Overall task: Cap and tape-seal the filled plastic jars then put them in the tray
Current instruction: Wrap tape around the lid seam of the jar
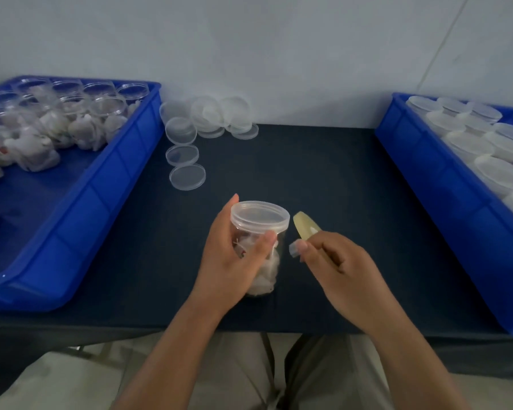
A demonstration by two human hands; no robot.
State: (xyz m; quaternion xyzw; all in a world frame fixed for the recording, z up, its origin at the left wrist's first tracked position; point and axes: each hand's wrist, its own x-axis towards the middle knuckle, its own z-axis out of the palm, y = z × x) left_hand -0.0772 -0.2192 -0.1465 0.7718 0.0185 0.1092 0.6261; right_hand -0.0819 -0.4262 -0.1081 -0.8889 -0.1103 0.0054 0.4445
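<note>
Closest in are the person's two forearms, coming up over light trousers to the near edge of the table (323, 167). Going left to right: way out past the left hand sits the left blue tray (125, 179), with open jars and little bagged bits in it. Beyond that hand's fingertips there's a string of loose lids (187, 174), with more piled toward the wall.

The left hand (231, 261) is wrapped round the jar (264, 276), thumb across the front and fingers behind, and the jar stands upright on the table. Its lid (259, 216) is already on. Just beside it, not quite touching, the right hand (338, 261) has its fingers curled round a yellowish tape roll (305, 227). Thumb and forefinger pinch what looks like the free tape end (293, 250). So this reads as the taping step, with no tape on the jar yet as far as anyone can tell.

Handling-wise, it's thin clear plastic with soft white filling, so it's probably light, slick and a bit squashy in the wall. The best hold is low on the body, which leaves the lid seam bare for the tape. Squeezing hard could pop the lid.

For room, there's open cloth beyond the right hand and to its outer side. The right blue tray (421, 179) lies well off that outer side, with a tall wall to lift over, and it's packed with capped jars (498, 173). Where the free slot is can't be made out.
</note>
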